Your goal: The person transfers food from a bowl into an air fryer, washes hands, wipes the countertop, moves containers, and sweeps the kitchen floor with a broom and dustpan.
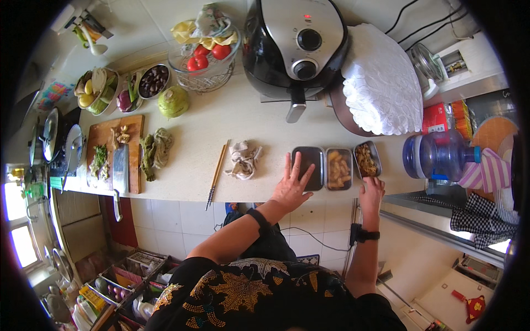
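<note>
My left hand (292, 190) is spread flat over the near left part of a dark rectangular container (313, 159); it grasps nothing, and whether it touches the surface I cannot tell. Just right of that stands a clear rectangular container (339, 169) with pale yellow-brown food pieces in it. Farther right, my right hand (372, 192) has its fingers at the near rim of a small metal container (367, 159), which sits at a slant and holds browned, chopped food. The fingers seem to grip that rim, with the thumb lower and to the left.
An air fryer (296, 45) with a red light stands behind, beside a white lace cloth (383, 82). Leftward lie a crumpled rag (243, 160), chopsticks (217, 173) and a cutting board (136, 157) with a cleaver (120, 167), its handle past the counter edge. A water jug (434, 155) lies right.
</note>
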`<state>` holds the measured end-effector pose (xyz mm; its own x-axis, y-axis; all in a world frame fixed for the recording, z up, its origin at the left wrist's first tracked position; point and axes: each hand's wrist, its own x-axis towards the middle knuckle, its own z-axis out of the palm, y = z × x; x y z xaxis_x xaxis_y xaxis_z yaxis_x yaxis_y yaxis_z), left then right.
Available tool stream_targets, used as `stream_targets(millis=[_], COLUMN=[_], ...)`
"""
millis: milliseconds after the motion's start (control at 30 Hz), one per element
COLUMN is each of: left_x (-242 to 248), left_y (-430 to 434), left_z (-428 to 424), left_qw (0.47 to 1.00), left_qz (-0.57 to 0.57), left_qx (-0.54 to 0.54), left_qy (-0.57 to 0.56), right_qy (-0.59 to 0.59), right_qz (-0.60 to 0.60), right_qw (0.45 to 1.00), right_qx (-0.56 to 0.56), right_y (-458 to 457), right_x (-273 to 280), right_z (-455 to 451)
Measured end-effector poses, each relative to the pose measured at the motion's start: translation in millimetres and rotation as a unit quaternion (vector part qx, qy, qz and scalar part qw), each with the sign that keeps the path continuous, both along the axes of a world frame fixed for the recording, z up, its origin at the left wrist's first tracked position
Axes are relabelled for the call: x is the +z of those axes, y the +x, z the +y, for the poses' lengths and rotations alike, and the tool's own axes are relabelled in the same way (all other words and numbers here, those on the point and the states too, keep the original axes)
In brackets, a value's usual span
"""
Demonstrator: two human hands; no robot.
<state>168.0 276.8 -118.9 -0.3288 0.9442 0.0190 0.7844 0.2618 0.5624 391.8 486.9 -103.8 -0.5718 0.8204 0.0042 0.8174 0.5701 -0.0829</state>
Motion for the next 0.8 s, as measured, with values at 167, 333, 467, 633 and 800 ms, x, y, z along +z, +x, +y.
stream_targets(millis=[167, 333, 467, 633, 800], left_x=[4.5, 11.3, 4.1, -21.9, -46.8], left_y=[4.3, -12.5, -57.5, -88.1, -94.5], left_z=[6.1, -16.7, -106.3, -173.3, -187.1], left_qw=[1.000, 0.996, 0.951, 0.905, 0.900], left_qz=[-0.021, -0.033, 0.064, 0.072, 0.138], left_qx=[-0.015, 0.062, 0.299, 0.390, 0.363], left_qy=[-0.012, 0.055, 0.053, -0.154, -0.198], right_qy=[-0.016, 0.045, -0.209, -0.181, -0.127], right_qz=[0.060, 0.096, 0.273, 0.210, 0.228], right_qw=[0.998, 0.994, 0.932, 0.918, 0.924], right_qx=[0.012, -0.041, 0.113, 0.282, 0.280], right_y=[14.2, -27.7, -114.7, -230.3, -271.5], right_x=[2.5, 45.3, 60.3, 9.4, -51.2], right_z=[-24.3, -58.2, -124.8, -220.0, -217.2])
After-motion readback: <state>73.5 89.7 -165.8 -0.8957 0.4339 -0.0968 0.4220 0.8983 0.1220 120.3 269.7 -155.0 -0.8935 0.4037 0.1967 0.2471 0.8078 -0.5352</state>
